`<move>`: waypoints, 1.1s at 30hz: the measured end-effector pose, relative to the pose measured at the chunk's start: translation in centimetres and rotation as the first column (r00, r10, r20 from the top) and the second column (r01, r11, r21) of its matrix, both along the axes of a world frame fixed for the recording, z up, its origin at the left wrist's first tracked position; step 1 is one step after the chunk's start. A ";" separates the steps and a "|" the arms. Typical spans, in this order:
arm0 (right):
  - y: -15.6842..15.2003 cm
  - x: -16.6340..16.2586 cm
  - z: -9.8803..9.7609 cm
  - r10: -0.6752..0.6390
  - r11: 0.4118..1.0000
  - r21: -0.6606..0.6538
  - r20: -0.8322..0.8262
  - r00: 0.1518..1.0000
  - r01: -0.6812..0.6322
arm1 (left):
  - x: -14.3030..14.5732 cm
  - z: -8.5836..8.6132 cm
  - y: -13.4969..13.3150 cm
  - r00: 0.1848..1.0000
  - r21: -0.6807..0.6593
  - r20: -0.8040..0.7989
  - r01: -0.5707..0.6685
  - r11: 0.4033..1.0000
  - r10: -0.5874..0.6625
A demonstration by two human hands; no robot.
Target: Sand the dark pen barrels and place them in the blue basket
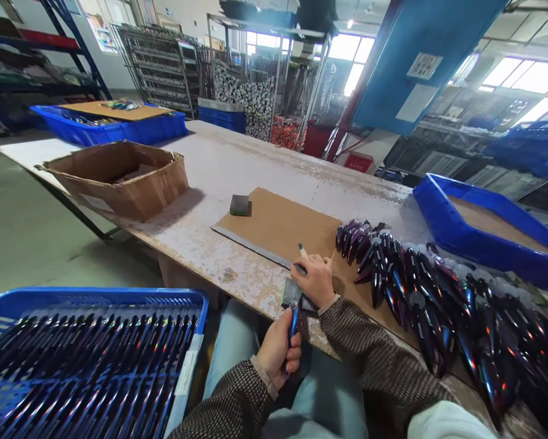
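head view: a glossy dark blue pen (292, 323) stands upright in the left hand (276, 352), just off the near edge of the desk (237, 160), above the person's lap. that hand is clenched around the pen's barrel, with its upper end poking out above the fingers. the right hand (314, 280) rests at the desk edge, curled closed on a thin pale-tipped stick (302, 250), whose tip shows above the knuckles; the rest of it is hidden. a small grey block (292, 291) sits just below that hand, close beside the pen. behind them lies a cardboard sheet (278, 224) with a metal straightedge (255, 247) along its near side and a second grey block (239, 205) on top. to the right, a heap of dark iridescent pen barrels (415, 292) spreads along the desk, and past it stands a blue tray (484, 225) lined with cardboard. a blue basket (8, 311) holds rows of pens at the lower left. farther along the desk are an open cardboard box (118, 180) and a blue crate (109, 128) partly covered by cardboard. brown checked sleeves (378, 360) cover both forearms, above light blue jeans (328, 396).
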State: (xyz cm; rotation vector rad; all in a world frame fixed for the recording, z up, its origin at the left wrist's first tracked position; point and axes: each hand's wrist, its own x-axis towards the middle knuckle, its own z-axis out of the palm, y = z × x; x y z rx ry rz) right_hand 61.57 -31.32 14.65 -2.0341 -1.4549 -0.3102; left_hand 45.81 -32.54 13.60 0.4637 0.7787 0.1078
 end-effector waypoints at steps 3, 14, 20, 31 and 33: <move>-0.4 -0.3 -0.3 0.128 0.992 0.003 0.041 0.991 -0.128 | 0.1 -0.1 -0.1 1.000 0.043 -0.017 -0.005 0.999 0.005; -2.3 -1.4 0.2 0.068 0.993 0.093 0.053 0.996 -0.073 | -0.2 0.8 0.2 0.997 0.161 -0.058 -0.038 0.986 0.048; -2.0 1.2 1.3 -0.105 0.974 0.192 -0.079 0.991 0.119 | -0.1 1.7 -1.9 0.999 0.049 0.032 0.002 0.999 -0.003; -6.2 -1.7 2.7 0.192 0.930 0.347 -0.188 0.963 -0.117 | 0.0 0.8 -2.4 0.992 0.278 -0.074 0.116 0.954 -0.100; -5.0 0.2 2.9 0.209 0.943 0.319 -0.333 0.920 -0.099 | -0.2 0.2 -3.0 0.988 0.369 -0.060 0.155 0.916 -0.143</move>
